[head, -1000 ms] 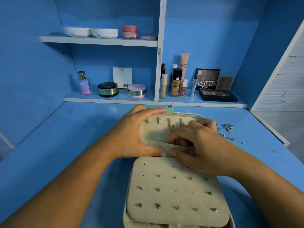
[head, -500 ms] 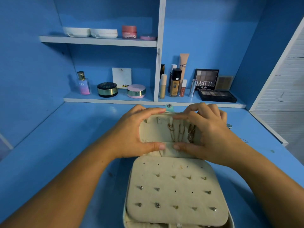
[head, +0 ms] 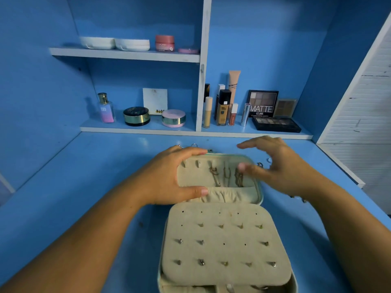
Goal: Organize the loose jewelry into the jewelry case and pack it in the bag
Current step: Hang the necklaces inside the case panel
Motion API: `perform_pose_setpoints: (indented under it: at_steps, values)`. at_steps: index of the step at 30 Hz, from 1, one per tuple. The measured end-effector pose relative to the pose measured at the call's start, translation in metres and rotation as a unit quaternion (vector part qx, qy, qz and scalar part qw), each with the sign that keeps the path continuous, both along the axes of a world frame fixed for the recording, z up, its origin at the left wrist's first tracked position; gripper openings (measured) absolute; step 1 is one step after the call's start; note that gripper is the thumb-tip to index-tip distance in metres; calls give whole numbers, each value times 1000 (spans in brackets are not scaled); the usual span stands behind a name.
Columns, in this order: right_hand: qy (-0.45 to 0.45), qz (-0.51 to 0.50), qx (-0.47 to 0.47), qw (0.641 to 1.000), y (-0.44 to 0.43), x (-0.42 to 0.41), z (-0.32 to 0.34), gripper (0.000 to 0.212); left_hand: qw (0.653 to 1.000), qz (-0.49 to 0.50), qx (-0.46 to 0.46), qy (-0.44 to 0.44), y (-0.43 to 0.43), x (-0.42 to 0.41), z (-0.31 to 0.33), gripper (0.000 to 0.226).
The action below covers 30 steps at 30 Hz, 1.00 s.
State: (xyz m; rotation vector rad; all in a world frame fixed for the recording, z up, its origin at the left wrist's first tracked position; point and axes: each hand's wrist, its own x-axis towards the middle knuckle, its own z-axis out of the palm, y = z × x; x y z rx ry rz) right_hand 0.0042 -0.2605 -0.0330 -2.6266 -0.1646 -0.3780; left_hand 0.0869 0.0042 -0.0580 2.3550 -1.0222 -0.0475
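Observation:
A beige-lined jewelry case [head: 224, 246] lies open on the blue desk, its earring panel studded with several small earrings. Its raised lid [head: 220, 163] carries three gold chains [head: 227, 176] hung on hooks above an elastic pocket. My left hand [head: 167, 176] grips the lid's left side, thumb on the pocket edge and fingers over the top. My right hand [head: 275, 168] hovers just right of the lid, blurred, fingers spread, holding nothing. Loose silver jewelry [head: 263, 163] lies on the desk behind my right hand, partly hidden. No bag is in view.
The lower shelf [head: 190, 132] behind the desk holds a perfume bottle [head: 105, 108], compacts, foundation tubes and eyeshadow palettes [head: 275, 123]. White cases and a pink jar [head: 165, 43] sit on the upper shelf. A white slatted panel [head: 359, 115] borders the right.
My right hand let go of the lid and drew off to the right, fingers opening. The chains now hang uncovered. My left hand kept its hold on the lid.

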Motion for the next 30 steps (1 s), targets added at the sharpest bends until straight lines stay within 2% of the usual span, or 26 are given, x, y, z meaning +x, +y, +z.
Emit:
perform_pose_setpoints:
  at_steps: [3, 6, 13, 16, 22, 25, 27, 30]
  values:
    - [-36, -93, 2, 995, -32, 8, -2, 21, 999, 5, 24, 20, 0, 3, -4, 89]
    - [1, -144, -3, 990, -51, 8, -5, 18, 999, 4, 33, 40, -2, 3, -4, 89]
    - [107, -152, -68, 980, -54, 10, -4, 9, 997, 17, 54, 47, -2, 1, -3, 83]
    - [110, -164, -132, 971, -45, 10, -4, 13, 997, 19, 56, 46, -3, 1, -2, 87]
    - [106, -166, -167, 966, -36, 13, -7, 14, 998, 19, 51, 41, -3, 0, -2, 92]
    - [85, -165, -87, 979, -42, 12, -7, 12, 998, 18, 49, 42, -3, 0, -2, 90]
    - [45, -147, 16, 988, -44, 11, -4, 12, 998, 18, 48, 45, -3, 0, -2, 90]
    - [-34, -131, 154, 979, -40, 9, 4, 11, 998, 18, 43, 46, -2, 0, -3, 87]
